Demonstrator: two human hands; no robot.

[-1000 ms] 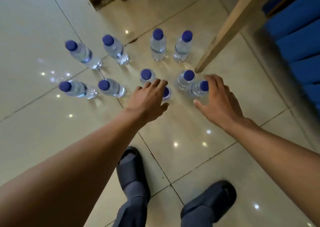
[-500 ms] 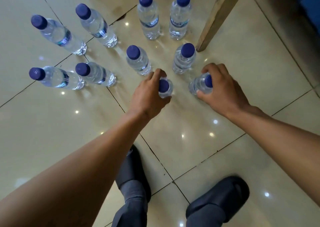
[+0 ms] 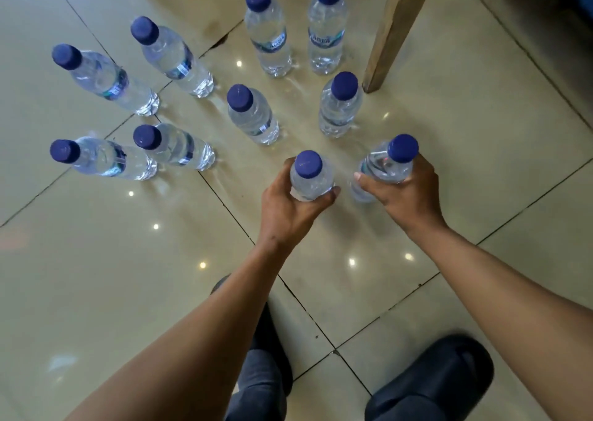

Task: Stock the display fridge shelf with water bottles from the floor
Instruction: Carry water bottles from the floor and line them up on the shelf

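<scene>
Several clear water bottles with blue caps stand on the beige tiled floor. My left hand point(image 3: 288, 205) is wrapped around one water bottle point(image 3: 309, 176), seen almost from above. My right hand point(image 3: 401, 192) grips another water bottle point(image 3: 390, 163), tilted with its cap to the right. Two upright bottles point(image 3: 252, 115) point(image 3: 340, 106) stand just beyond my hands. Two more point(image 3: 269, 32) point(image 3: 325, 25) stand farther back, and several others point(image 3: 163, 54) lean away at the left. No fridge is in view.
A wooden furniture leg point(image 3: 390, 32) stands on the floor just right of the far bottles. My two dark slippers point(image 3: 446, 372) are at the bottom of the view. A dark shadowed area lies at the upper right corner.
Both hands went from reaching over the nearest bottles to closing around them. The right bottle now tilts in my grip. The view has dropped closer to the floor.
</scene>
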